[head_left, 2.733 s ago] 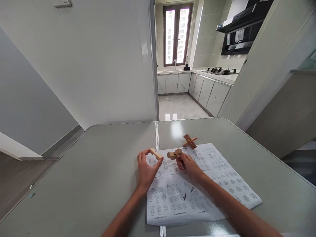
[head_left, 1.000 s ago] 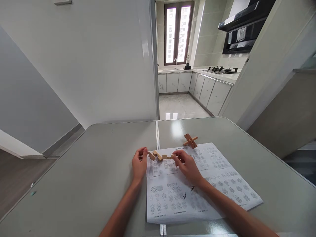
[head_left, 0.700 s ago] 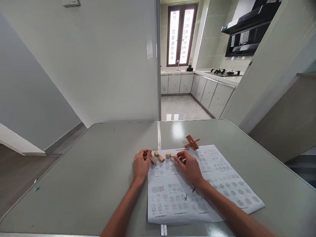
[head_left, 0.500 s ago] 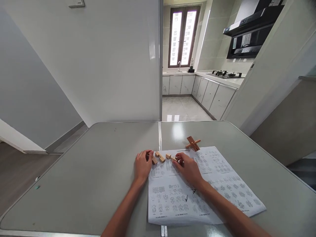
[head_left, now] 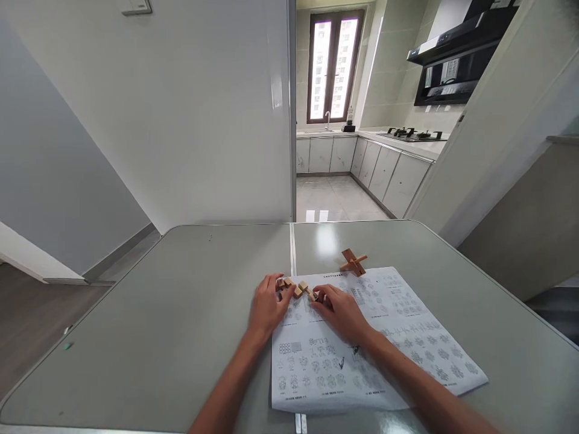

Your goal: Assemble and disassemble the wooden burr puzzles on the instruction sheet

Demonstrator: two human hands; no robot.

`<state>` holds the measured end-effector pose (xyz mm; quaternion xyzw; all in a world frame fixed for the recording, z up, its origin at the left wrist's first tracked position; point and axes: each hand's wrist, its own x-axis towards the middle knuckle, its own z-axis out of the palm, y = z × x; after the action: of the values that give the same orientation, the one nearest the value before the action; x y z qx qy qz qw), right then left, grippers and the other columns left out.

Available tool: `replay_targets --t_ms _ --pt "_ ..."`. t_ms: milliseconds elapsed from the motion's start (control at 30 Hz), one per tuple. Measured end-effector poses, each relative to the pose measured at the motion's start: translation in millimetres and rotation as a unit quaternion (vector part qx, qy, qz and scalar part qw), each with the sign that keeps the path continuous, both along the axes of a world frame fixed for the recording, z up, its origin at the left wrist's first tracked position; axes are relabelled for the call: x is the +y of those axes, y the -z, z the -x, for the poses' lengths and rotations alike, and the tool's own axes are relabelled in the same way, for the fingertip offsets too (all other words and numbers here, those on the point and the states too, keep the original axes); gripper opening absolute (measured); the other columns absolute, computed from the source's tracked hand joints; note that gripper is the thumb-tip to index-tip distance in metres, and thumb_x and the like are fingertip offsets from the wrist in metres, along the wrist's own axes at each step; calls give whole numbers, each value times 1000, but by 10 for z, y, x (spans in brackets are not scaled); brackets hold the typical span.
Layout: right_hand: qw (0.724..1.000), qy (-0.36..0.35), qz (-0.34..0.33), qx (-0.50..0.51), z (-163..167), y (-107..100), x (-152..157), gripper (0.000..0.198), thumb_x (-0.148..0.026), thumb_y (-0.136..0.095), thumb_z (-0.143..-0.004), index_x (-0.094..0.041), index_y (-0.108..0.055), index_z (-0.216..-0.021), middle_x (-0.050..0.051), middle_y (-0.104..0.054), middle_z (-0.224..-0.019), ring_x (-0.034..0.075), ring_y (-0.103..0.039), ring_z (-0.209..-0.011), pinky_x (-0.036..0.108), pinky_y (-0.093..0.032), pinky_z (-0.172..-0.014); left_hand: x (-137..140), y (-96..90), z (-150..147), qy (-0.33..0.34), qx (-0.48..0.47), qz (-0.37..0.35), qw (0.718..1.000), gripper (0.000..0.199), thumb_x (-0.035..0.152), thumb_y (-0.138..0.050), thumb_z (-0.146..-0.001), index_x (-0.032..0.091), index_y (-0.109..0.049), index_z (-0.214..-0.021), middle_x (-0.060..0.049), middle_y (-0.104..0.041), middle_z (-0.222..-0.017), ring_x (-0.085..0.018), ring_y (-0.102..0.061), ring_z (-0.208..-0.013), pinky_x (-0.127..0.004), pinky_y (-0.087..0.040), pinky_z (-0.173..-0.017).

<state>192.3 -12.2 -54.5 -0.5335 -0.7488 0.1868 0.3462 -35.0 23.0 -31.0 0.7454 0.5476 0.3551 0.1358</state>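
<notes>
While both hands (head_left: 266, 308) (head_left: 342, 312) hold wooden blocks (head_left: 299, 289), printed paper (head_left: 325, 355) lies beneath.

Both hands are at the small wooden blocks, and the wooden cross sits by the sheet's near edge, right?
No, the wooden cross sits by the far edge of the sheet, as the head view shows. The left hand and right hand are at the small wooden blocks.

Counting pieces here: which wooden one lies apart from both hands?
The reddish-brown cross at the far edge of the paper; the paler blocks are near the left hand and right hand.
</notes>
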Motion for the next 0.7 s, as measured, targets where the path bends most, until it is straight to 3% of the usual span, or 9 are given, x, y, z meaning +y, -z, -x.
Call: replay_targets --t_ms 133,300,467,700 --pt "999 -33 -5 10 20 -27 -22 20 -31 -56 -100 -25 -64 -118 6 -72 -105 20 -68 -74 35 -54 -71 -12 -17 -11 52 25 -8 998 58 56 -71 -87 25 -56 -133 -9 -67 -127 -29 -65 -112 -45 -49 -99" --pt "997 -80 -17 17 29 -48 -37 28 -24 -50 -102 -29 -63 -126 7 -70 -123 21 -70 -85 36 -57 -78 -12 -32 -5 114 29 0 993 72 57 -80 -77 27 -54 -137 -9 -69 -125 -30 -66 -111 -47 -51 -98" --pt "993 -108 -40 20 27 -50 -41 34 -21 -49 -102 -30 -63 -131 7 -69 -130 24 -70 -106 39 -58 -89 -14 -33 2 141 21 7 990 71 54 -83 -75 29 -56 -136 -7 -71 -118 -29 -66 -106 -44 -54 -93" --pt "992 -117 -40 21 18 -58 -44 35 -16 -50 -100 -29 -65 -129 6 -70 -128 24 -68 -112 42 -57 -95 -21 -47 27 150 13 37 988 70 49 -86 -74 33 -59 -137 -7 -71 -117 -28 -65 -105 -42 -55 -90"
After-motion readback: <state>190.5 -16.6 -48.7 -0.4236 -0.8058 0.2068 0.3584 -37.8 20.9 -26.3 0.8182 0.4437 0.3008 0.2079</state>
